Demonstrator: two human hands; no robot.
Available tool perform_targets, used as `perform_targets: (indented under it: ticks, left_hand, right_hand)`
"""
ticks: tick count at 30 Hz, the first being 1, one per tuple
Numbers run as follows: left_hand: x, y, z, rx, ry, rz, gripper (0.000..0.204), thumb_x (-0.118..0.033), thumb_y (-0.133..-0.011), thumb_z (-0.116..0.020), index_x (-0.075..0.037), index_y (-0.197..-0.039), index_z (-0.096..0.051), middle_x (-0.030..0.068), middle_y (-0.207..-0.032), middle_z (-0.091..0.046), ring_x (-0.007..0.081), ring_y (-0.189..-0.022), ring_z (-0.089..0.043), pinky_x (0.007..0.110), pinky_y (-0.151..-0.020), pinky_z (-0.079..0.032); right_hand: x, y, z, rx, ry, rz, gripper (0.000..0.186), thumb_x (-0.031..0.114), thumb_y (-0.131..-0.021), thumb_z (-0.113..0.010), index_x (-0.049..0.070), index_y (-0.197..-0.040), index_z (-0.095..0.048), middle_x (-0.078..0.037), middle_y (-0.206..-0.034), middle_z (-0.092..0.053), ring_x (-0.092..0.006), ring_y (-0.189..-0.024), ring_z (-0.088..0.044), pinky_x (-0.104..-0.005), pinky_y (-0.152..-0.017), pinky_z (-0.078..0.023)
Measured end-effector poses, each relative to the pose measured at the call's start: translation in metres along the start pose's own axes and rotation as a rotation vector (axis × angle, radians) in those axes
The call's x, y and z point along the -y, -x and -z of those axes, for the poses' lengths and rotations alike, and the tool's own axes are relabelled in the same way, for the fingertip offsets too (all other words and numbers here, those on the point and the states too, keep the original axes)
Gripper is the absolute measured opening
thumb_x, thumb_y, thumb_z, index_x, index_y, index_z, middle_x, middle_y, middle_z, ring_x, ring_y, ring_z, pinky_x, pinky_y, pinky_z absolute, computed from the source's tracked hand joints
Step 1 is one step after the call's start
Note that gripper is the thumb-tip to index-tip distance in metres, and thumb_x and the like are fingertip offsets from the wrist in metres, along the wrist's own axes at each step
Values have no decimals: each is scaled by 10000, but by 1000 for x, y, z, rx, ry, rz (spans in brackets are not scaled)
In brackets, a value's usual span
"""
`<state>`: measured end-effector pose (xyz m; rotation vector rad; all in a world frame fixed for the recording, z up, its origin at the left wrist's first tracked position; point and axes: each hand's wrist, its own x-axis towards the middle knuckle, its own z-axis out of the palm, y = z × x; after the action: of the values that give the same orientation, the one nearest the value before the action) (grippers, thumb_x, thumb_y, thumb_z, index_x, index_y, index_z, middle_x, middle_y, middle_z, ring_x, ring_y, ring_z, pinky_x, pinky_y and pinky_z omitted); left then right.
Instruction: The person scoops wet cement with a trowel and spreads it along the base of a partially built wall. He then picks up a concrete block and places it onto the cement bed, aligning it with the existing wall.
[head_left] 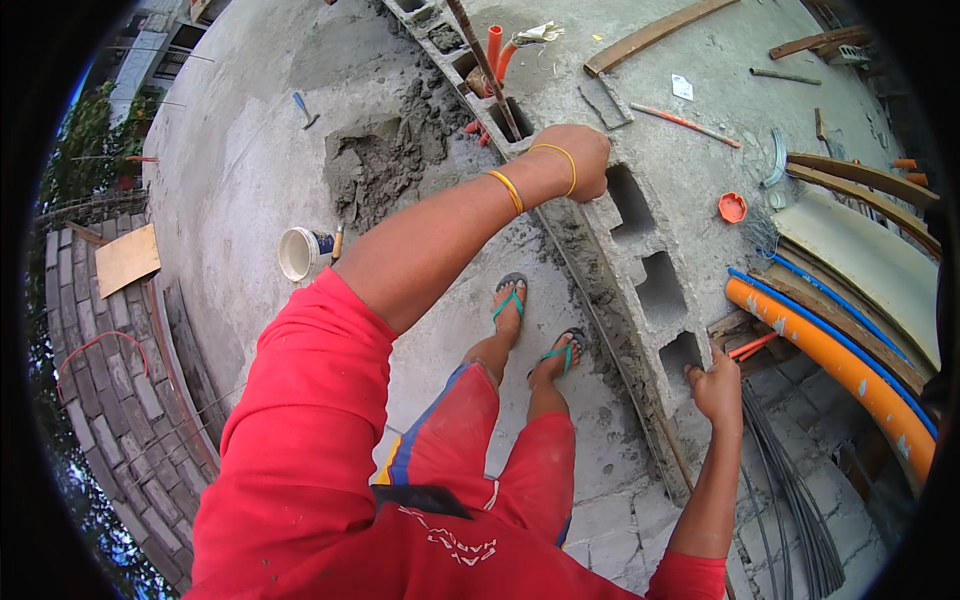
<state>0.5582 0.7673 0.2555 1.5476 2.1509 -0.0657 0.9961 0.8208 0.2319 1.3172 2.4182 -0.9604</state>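
Note:
A grey concrete hollow block [642, 247] with three open cells is between my two hands, over the line of wet mortar [603, 300]. My left hand [578, 160] is closed on its far end, the fingers mostly hidden behind the fist. At the near end my right hand [716, 390] grips the block, thumb at the rim of the last cell. Just beyond my left hand stands another hollow block [520, 145] with a steel bar [485, 68] rising from it. Whether the held block touches the mortar, I cannot tell.
Left of the block row lie a mortar heap [385, 160], a white bucket [296, 256] and a blue-handled hammer [304, 110]. Orange conduit stubs [494, 46] rise among the far blocks. A large orange pipe [835, 352], black bars [790, 490] and boards [870, 185] crowd the right.

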Motion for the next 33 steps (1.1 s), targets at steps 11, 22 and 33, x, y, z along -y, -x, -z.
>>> perform_targets:
  ticks: [11, 22, 33]
  left_hand:
    - [62, -49, -106, 92, -120, 98, 296, -205, -863, -724, -109, -1119, -839, 135, -1132, -829, 318, -1084, -782, 474, -964, -484]
    - [84, -54, -158, 15, -145, 136, 351, -241, -868, -779, -120, -1196, -810, 115, -1180, -821, 328, -1136, -757, 494, -1018, -474]
    - [87, -57, -172, -108, -89, 150, 224, -231, -911, -711, -134, -1050, -858, 136, -1094, -830, 319, -1087, -776, 521, -1009, -487]
  right_hand:
    - [-26, -80, -117, 143, -24, -10, 592, 154, -875, -774, -163, -1360, -654, -416, -1010, -721, -514, -1021, -750, -493, -907, -575]
    - [-40, -109, -157, 172, -140, -49, 460, 100, -922, -749, -138, -1310, -686, -363, -1044, -766, -485, -1038, -767, -487, -933, -584]
    - [-43, -114, -170, 155, -22, -53, 376, 91, -935, -743, -112, -1250, -709, -339, -1078, -777, -474, -1040, -772, -480, -928, -587]
